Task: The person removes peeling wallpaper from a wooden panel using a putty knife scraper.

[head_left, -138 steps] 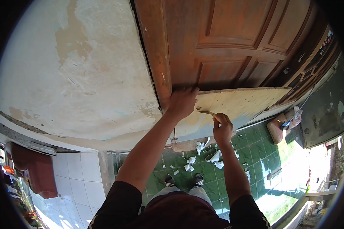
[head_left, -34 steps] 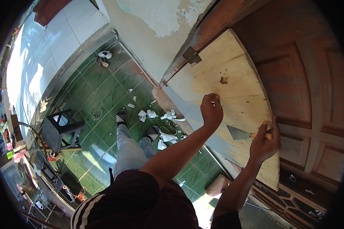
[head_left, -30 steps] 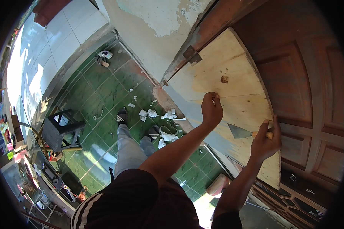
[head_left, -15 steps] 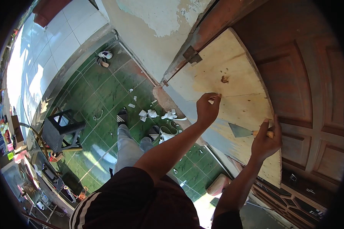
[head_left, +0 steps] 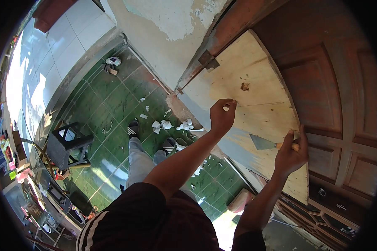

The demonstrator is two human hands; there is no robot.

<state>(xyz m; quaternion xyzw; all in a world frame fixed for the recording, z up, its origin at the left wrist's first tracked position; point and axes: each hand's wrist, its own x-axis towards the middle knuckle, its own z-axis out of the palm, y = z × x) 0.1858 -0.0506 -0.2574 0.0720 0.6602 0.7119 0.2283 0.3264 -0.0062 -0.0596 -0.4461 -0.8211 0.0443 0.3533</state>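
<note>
My left hand (head_left: 223,117) is pinched closed over the wooden board, its fingertips near a thin line across the wood; anything between them is too small to make out. My right hand (head_left: 292,152) grips the wooden handle of a putty knife (head_left: 262,142), its blade pointing left over the board, with one finger extended to the board's right edge. The pale wooden board (head_left: 259,71) stands against a hinged frame, bare wood over most of it and grey-blue paint along its lower left side. A brown knot marks its upper part.
Scraps of white material (head_left: 166,124) lie on the green tiled floor (head_left: 121,98) by my feet. A dark plastic stool (head_left: 69,144) stands at the left. Shoes (head_left: 113,61) rest near the step. A brown panelled door (head_left: 312,92) is at the right.
My left hand has moved slightly left, still pinched. My right hand and the putty knife have stayed almost in place.
</note>
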